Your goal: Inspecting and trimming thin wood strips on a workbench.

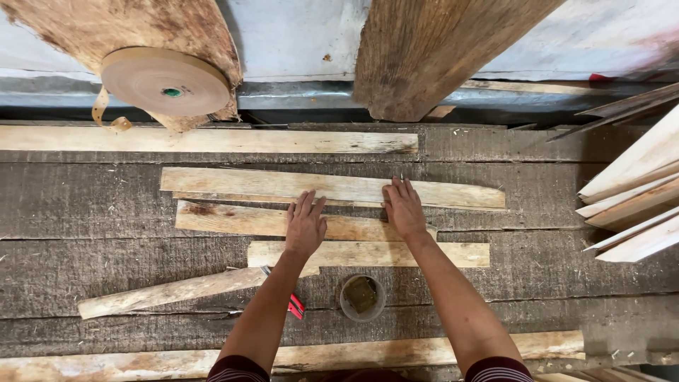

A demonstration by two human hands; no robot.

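Because both hands lie flat and open, gripping nothing, the strips under them are held only by downward pressure, and that is where trouble could start. The left hand presses palm-down on the middle strip, near its right part; the right hand spreads over the seam where that strip meets the top strip. These pieces are thin, rough-sawn and splintery at the edges, so a palm sliding along the grain could pick up a sliver. They also lie loose on the bench, edge to edge and partly overlapping, so an uneven push could skew one off its neighbour or ride it up over the next.

A third strip sits just below the hands at centre frame, and a longer, darker slat angles off to the lower left; its near end touches or tucks under the third strip, though I cannot tell which. Close to the left forearm, a small cup of dark stuff stands open at lower centre, with a red-handled tool just beside the arm. A careless elbow could likely tip the cup or knock the tool.

The strips are pale, dry wood with brown stains and ragged ends, uneven in width. A roll of brown tape hangs at upper left, and stacked boards lean in at the right edge.
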